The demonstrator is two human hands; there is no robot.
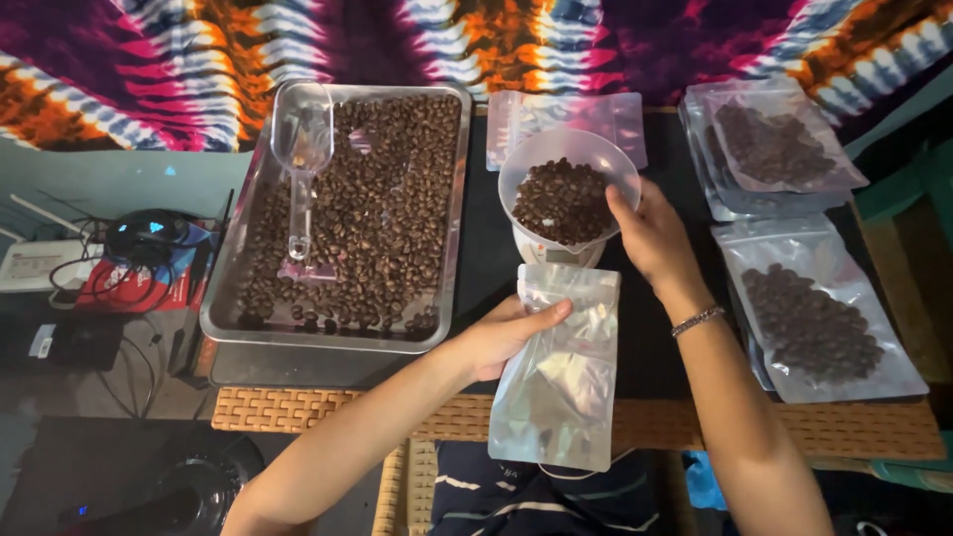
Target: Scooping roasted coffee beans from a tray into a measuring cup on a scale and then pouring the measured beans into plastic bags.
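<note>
Up at the back hangs a big cloth with bright purple, orange and white swirls. Below it is the dark worktop with a woven mat along its near edge.

On the left of the worktop sits a wide metal tray. It is full of brown coffee beans. A clear plastic scoop lies on the beans, with its cup end far away and its handle pointing toward the person.

On the right lie flat clear bags. One filled bag is near the person, and another filled bag lies farther back on a small pile. Both have beans inside. Some empty clear bags lie behind the bowl.

In the middle stands a round clear bowl on a small white scale. The bowl holds a heap of beans.

Just in front of the scale is an empty clear pouch. It is long and stands up and down in the picture. Its top end points away toward the bowl, and its bottom end hangs over the mat, near the person.

The left hand holds the pouch by its upper left edge, with the thumb on the front. Its grip is closed on the pouch.

The right hand has its fingers curled on the right rim of the bowl. It wears a thin bracelet on the wrist.

Off to the left, beside the worktop, lie black wires and a dark gadget.
</note>
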